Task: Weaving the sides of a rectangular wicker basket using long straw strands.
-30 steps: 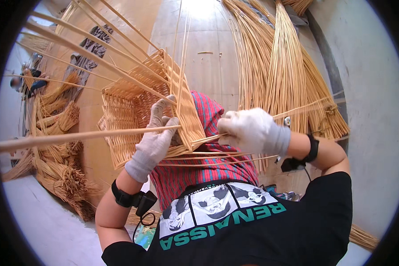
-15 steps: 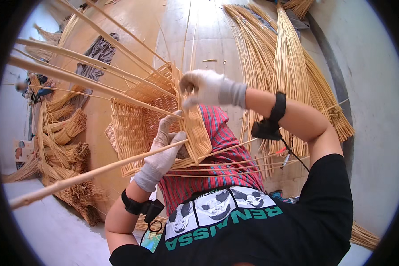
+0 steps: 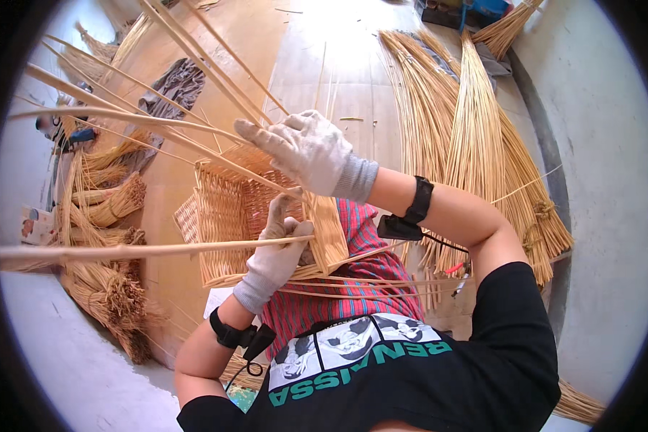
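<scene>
Head view: the wicker basket rests on the striped cloth over your lap, its hollow toward the left. Your left hand is at its edge, index finger and thumb apart; your other fingers are hidden, so I cannot tell whether they clamp it. A long stick crosses over that hand. Above, your right hand meets a curved stick; I cannot tell if its fingers close on it. Straw bundles lie on both sides, right and left.
</scene>
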The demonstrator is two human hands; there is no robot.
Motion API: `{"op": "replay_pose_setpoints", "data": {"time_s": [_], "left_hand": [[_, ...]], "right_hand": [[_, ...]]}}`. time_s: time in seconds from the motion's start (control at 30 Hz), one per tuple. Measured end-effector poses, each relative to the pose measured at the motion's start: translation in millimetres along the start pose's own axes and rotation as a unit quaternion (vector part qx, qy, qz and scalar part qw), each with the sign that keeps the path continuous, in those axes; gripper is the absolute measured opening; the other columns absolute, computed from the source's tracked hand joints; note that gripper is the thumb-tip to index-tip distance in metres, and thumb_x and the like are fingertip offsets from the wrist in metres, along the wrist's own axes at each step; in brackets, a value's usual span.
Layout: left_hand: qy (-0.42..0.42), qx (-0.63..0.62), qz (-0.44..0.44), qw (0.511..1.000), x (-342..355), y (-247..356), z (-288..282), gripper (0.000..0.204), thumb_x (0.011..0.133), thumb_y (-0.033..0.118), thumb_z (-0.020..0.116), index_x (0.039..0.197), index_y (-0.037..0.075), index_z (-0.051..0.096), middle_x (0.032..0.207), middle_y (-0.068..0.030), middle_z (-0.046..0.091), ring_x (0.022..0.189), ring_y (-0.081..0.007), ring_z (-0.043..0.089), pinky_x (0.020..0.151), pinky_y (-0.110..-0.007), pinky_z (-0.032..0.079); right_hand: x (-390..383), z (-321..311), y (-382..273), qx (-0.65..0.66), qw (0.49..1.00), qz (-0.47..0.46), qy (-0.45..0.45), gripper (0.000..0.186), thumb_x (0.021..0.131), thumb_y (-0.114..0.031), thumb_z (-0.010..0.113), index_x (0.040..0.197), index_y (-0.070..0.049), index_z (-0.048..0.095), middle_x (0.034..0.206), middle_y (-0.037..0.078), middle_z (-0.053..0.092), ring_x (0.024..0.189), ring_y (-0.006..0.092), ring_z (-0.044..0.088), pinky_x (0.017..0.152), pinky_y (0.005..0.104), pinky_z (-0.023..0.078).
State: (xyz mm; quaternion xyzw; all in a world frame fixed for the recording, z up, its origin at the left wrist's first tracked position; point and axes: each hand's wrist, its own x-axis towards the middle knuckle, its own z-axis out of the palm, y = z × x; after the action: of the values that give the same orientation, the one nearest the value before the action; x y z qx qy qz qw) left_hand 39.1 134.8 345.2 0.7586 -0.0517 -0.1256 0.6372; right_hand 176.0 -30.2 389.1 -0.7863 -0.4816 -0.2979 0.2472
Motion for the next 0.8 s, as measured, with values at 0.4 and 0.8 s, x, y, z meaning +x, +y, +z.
{"op": "replay_pose_setpoints", "data": {"time_s": [0.4,0.8], "left_hand": [[-0.027,0.051,0.0,0.998,-1.1,4.3,-2.4,0.081,0.102,0.008,0.06,0.165,0.026,0.014,0.08,0.0025,0.053,0.07,-0.0037,0.051,0.065,-0.024,0.048],[-0.122,-0.154,-0.071,0.978,13.7,25.7,-7.5,0.073,0.105,0.005,0.053,0.166,0.023,0.018,0.137,-0.0026,0.058,0.108,-0.0088,0.06,0.091,-0.027,0.052]], "right_hand": [[28.6,-14.5,-8.1,0.124,0.989,0.076,0.032,0.09,0.085,-0.005,0.072,0.163,-0.019,0.03,0.146,0.019,0.054,0.107,0.0355,0.068,0.09,0.0404,0.059],[-42.6,4.0,42.1,0.545,0.756,0.311,0.187,0.022,0.11,-0.015,0.048,0.123,-0.004,0.06,0.081,0.004,0.063,0.075,0.0139,0.066,0.076,0.0326,0.063]]}}
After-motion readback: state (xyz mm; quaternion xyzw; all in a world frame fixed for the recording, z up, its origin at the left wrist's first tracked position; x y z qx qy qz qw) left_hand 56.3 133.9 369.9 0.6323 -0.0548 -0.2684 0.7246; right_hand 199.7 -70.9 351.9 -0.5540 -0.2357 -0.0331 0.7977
